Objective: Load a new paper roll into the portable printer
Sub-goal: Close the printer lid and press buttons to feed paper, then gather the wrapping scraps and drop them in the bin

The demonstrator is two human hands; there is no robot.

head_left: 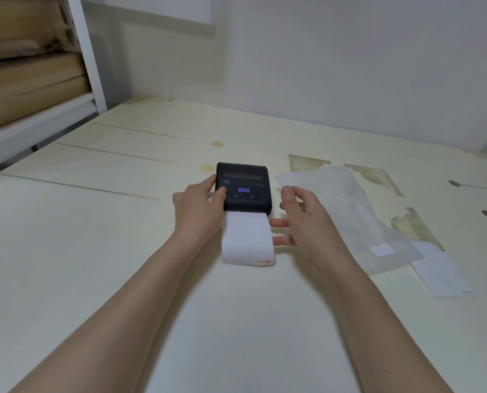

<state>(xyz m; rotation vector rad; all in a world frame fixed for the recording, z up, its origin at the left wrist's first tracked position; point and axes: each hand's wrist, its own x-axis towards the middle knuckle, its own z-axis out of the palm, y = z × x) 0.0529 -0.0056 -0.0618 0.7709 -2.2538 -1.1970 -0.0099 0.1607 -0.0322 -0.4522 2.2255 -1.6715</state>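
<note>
The black portable printer [243, 186] lay closed on the pale wooden table [94, 251], its small blue display lit, a white paper strip [247, 238] emerging toward the viewer. The left hand [198, 211] gripped the printer's left edge; the right hand [303, 215] hovered released, fingers spread beside the strip. Red print on the strip's corner was illegible.

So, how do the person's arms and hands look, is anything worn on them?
Both forearms are bare up to the picture's lower edge, with no sleeves showing. The left hand and the right hand wear no gloves, and no watch, bracelet or ring shows. The visible nails look short and unpainted.
</note>
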